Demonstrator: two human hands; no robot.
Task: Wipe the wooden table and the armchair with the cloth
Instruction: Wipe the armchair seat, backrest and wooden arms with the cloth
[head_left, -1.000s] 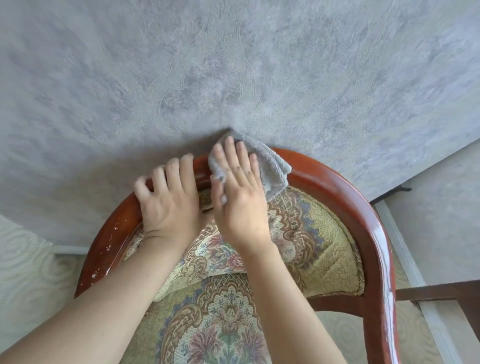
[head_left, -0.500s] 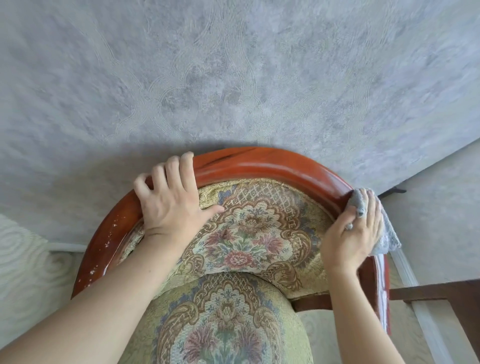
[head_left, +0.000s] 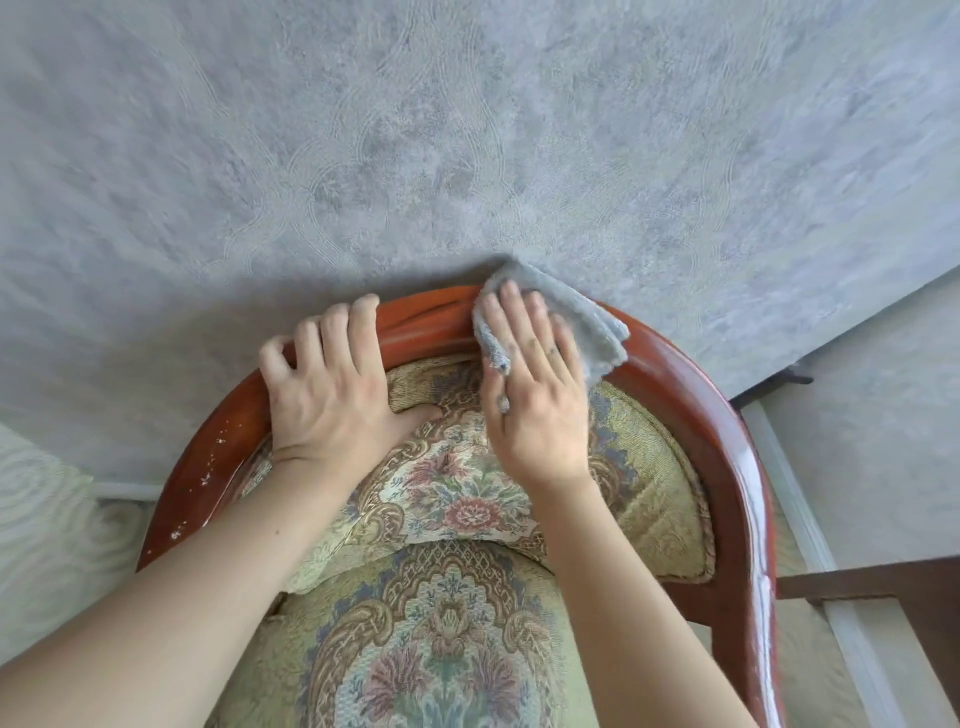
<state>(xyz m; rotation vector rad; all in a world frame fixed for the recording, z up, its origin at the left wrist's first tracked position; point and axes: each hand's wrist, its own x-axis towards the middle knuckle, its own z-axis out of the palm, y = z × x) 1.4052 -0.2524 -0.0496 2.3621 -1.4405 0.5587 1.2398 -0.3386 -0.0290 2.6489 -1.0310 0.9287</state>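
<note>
The armchair has a curved, glossy red-brown wooden rail (head_left: 691, 395) around a floral upholstered back (head_left: 457, 483) and seat. A folded grey cloth (head_left: 592, 332) lies on the top of the rail, just right of its middle. My right hand (head_left: 535, 395) presses the cloth onto the rail with flat, straight fingers. My left hand (head_left: 332, 395) holds the rail to the left of the cloth, its fingers curled over the wood and its thumb on the upholstery. White specks (head_left: 208, 467) dot the rail's left arm. No table top is in view.
A grey textured wall (head_left: 467, 130) stands right behind the chair back. A white baseboard (head_left: 795, 499) runs along the floor at the right. A dark wooden bar (head_left: 872, 577) juts in at the right edge beside the chair's right arm.
My right hand has slid the cloth from the rail's right curve back up to the top of the back, next to my left hand. My left hand has stayed in place.
</note>
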